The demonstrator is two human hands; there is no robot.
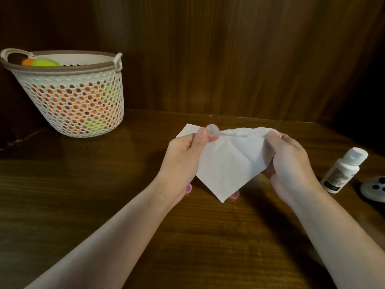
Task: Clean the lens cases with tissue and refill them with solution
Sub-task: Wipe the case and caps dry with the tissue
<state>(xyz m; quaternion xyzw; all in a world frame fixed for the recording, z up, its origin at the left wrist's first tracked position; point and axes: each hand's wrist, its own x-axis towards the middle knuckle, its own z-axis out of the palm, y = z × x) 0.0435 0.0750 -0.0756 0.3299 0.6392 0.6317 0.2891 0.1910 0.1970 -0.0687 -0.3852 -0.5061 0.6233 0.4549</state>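
Note:
A white tissue (pixel 227 163) is held spread above the wooden table between both hands. My left hand (pixel 183 157) pinches its left upper edge together with a small clear round lens case part (pixel 212 130) between thumb and fingers. My right hand (pixel 289 157) grips the tissue's right edge, fingers curled round it. Under the tissue, two pink pieces lie on the table: one pink piece (pixel 189 188) by my left wrist and another pink piece (pixel 235 195) below the tissue's tip, both partly hidden. A white solution bottle (pixel 343 170) with a white cap stands tilted at the right.
A white mesh basket (pixel 73 97) with orange and green things inside stands at the back left. A white round object with dark dots (pixel 375 188) lies at the right edge. A dark wooden wall (pixel 229 59) closes the back of the table.

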